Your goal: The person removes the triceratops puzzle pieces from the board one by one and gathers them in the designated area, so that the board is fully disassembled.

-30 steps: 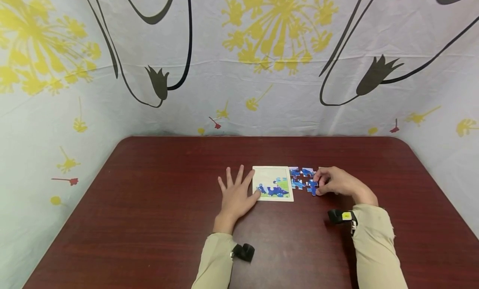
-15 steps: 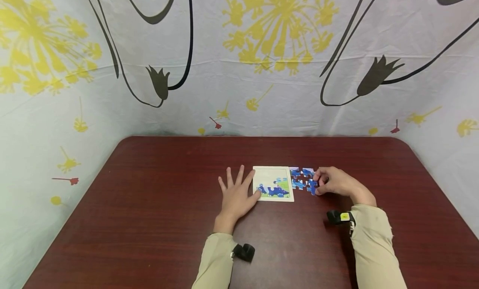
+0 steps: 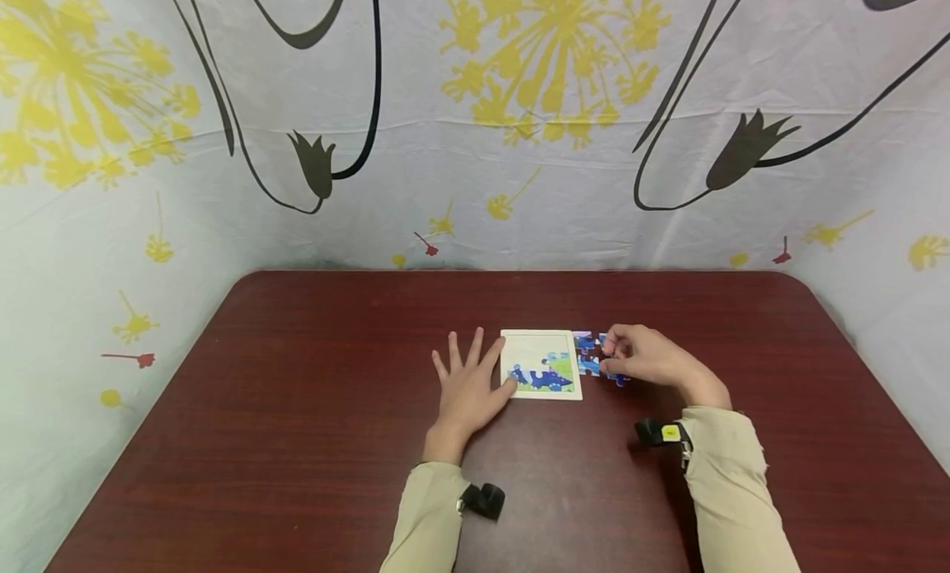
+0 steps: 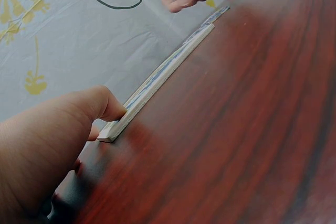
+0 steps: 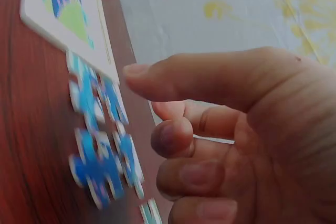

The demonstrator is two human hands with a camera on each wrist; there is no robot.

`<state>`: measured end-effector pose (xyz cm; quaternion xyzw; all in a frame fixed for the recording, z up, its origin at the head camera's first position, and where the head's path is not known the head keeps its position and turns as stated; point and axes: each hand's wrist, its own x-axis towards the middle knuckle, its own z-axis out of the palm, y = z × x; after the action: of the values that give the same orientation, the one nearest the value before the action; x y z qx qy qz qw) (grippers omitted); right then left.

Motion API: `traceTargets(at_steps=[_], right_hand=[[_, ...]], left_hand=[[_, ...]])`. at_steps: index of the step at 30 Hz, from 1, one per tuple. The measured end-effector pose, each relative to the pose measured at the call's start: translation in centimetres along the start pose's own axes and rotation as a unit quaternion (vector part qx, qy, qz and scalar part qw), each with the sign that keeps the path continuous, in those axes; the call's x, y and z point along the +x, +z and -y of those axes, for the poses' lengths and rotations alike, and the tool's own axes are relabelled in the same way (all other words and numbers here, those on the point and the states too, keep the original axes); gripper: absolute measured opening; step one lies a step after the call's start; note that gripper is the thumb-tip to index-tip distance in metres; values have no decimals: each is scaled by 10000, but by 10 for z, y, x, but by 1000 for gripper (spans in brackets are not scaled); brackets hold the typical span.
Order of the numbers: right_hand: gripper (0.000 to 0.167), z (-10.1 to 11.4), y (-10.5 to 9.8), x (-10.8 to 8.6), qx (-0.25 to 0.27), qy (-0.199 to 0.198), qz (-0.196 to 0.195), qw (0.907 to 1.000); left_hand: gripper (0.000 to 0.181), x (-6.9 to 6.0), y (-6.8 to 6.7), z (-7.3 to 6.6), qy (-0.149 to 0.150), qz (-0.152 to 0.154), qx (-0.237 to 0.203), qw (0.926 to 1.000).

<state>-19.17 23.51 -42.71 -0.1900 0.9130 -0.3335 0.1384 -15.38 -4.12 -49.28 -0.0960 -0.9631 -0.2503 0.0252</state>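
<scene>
A square wooden puzzle tray [image 3: 536, 333] with a pale rim lies on the table. Fitted puzzle pieces [image 3: 544, 380] in blue and green fill its lower and right part. My left hand [image 3: 466, 400] is spread at the tray's left side, and its thumb [image 4: 107, 104] presses on the near left corner. Loose blue puzzle pieces [image 3: 589, 365] lie flat just right of the tray. Over them hovers my right hand [image 3: 664, 363], partly covering them in the head view. In the right wrist view its thumb [image 5: 199, 77] stands apart from the loosely bent fingers, with no piece seen between them.
The dark red wooden table [image 3: 334, 392] spreads around the tray. A white cloth [image 3: 416, 161] with plant prints hangs behind its far edge. Each wrist carries a black camera strap, such as the left one's mount [image 3: 484, 501].
My right hand has moved a little left and up from the rightmost loose pieces, with its thumb and fingers now over the middle ones. The left hand and tray have stayed put.
</scene>
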Motion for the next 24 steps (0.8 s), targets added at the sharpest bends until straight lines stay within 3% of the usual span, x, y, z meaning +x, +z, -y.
traceTargets(at_steps=[6, 13, 24], right_hand=[[25, 19, 21, 13, -170, -333, 33, 9993], [30, 24, 35, 19, -343, -787, 164, 9962], [35, 24, 37, 20, -603, -588, 21, 9964]], left_hand=[[67, 0, 1, 0, -8, -24, 18, 10000], [67, 1, 1, 0, -15, -44, 22, 10000], [67, 2, 1, -1, 8, -40, 24, 10000]])
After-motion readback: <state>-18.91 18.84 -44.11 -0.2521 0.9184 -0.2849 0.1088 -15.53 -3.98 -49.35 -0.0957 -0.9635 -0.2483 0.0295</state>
